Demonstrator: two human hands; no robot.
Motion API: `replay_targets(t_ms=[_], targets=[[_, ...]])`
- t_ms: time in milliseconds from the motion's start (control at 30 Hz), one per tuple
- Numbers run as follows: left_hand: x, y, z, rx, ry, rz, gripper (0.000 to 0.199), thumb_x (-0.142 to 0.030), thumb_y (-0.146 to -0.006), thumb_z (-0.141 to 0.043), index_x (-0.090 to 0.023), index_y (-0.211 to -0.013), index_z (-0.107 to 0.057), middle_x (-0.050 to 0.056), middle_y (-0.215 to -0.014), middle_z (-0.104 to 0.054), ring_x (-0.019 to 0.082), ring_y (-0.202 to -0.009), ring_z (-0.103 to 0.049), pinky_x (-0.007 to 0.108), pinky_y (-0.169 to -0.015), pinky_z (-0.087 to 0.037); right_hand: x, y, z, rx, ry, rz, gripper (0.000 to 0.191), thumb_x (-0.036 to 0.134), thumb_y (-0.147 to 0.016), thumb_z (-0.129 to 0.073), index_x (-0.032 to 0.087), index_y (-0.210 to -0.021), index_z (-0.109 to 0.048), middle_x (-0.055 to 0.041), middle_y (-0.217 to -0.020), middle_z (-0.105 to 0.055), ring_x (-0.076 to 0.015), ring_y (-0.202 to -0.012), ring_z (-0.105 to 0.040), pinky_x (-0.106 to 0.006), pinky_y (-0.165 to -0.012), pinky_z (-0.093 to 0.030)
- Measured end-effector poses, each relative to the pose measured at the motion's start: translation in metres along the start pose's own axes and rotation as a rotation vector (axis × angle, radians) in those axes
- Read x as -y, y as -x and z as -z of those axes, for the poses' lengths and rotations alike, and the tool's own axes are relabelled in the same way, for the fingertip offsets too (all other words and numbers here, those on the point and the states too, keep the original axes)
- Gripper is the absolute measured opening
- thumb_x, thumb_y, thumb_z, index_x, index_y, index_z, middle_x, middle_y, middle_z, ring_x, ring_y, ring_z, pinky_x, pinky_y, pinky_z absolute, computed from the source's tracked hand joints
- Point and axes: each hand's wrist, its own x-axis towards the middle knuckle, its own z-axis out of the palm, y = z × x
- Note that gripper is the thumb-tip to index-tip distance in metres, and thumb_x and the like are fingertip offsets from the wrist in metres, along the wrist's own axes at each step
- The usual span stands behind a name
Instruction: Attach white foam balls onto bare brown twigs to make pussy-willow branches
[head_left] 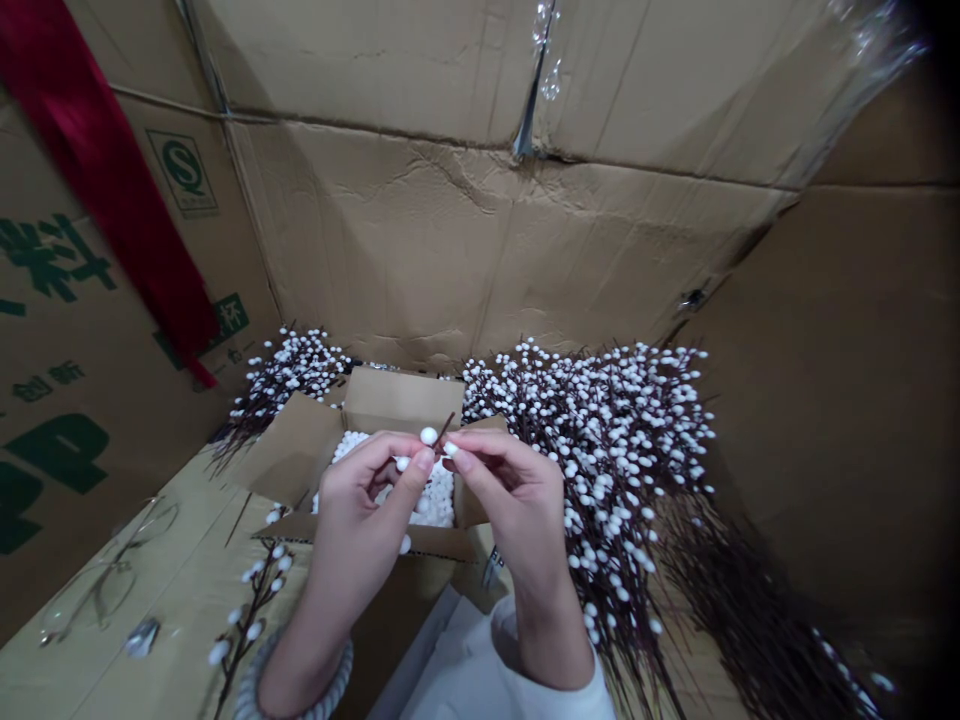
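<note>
- The left hand point(360, 520) is curled almost closed, its thumb and forefinger pinching a thin dark stem point(446, 430).
- The right hand point(517, 505) is also nearly closed and grips the same stem between thumb and forefinger, so the stem lies across the small gap between the two hands.
- A round white bud point(428, 435) sits on the stem just above the fingertips, with its upper end poking up past them.
- A coiled grey bracelet point(296, 690) circles the left wrist, and a white sleeve point(577, 690) covers the right wrist.
- A loose budded sprig point(251, 610) lies on a flattened cardboard surface point(187, 540) just left of the left forearm, with eyeglasses point(105, 590) farther left.
- Directly beneath the hands stands an open cardboard box point(390, 395), filled with white foam buds point(439, 495).
- A large heap of budded stems point(600, 450) lies just right of the right hand, and a smaller heap point(289, 375) lies behind the box.
- Beyond them rises a creased cardboard wall point(375, 240), with a red cloth point(112, 170) hanging down at the left.
</note>
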Motion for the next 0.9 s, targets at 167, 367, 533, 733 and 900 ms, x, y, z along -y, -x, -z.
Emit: replay_targets(t_ms=[167, 367, 533, 733, 900], targets=[[0.003, -0.001, 0.0, 0.017, -0.009, -0.024, 0.012, -0.024, -0.08, -0.066, -0.021, -0.069, -0.07, -0.001, -0.066, -0.064, 0.013, -0.057, -0.054, 0.022, -0.052, -0.043, -0.003, 0.0, 0.002, 0.017, 0.002, 0.042, 0.022, 0.01, -0.077, -0.071, 0.03, -0.082, -0.079, 0.0002, -0.084, -0.078, -0.0142, -0.079, -0.073, -0.025, -0.07, -0.06], [0.013, -0.001, 0.001, 0.036, -0.031, -0.099, 0.011, -0.023, -0.083, -0.063, -0.021, -0.073, -0.07, -0.002, -0.07, -0.065, 0.011, -0.059, -0.055, 0.021, -0.053, -0.042, -0.005, -0.001, 0.006, 0.063, 0.049, 0.077, 0.026, 0.008, -0.076, -0.071, 0.031, -0.083, -0.079, 0.0008, -0.085, -0.079, -0.0141, -0.081, -0.074, -0.023, -0.072, -0.06], [0.015, -0.002, 0.001, 0.055, -0.051, -0.12, 0.013, -0.024, -0.084, -0.062, -0.02, -0.075, -0.07, -0.001, -0.073, -0.066, 0.012, -0.061, -0.056, 0.022, -0.055, -0.042, -0.004, -0.001, 0.006, 0.065, 0.057, 0.073, 0.028, 0.007, -0.076, -0.07, 0.032, -0.084, -0.079, 0.0014, -0.085, -0.08, -0.0143, -0.08, -0.075, -0.024, -0.073, -0.061], [0.016, -0.002, 0.001, 0.063, -0.04, -0.143, 0.013, -0.023, -0.084, -0.062, -0.02, -0.073, -0.069, 0.0, -0.073, -0.066, 0.013, -0.064, -0.057, 0.023, -0.056, -0.043, -0.004, 0.0, 0.006, 0.052, 0.063, 0.078, 0.024, 0.008, -0.075, -0.071, 0.029, -0.082, -0.079, 0.0001, -0.083, -0.08, -0.0159, -0.077, -0.075, -0.026, -0.07, -0.062], [0.016, -0.002, -0.001, 0.06, -0.036, -0.135, 0.013, -0.023, -0.084, -0.062, -0.019, -0.073, -0.068, -0.001, -0.07, -0.064, 0.012, -0.061, -0.055, 0.023, -0.055, -0.042, -0.004, 0.0, 0.009, 0.076, 0.09, 0.098, 0.022, 0.009, -0.077, -0.071, 0.029, -0.083, -0.079, -0.0004, -0.084, -0.08, -0.0161, -0.079, -0.075, -0.026, -0.073, -0.061]])
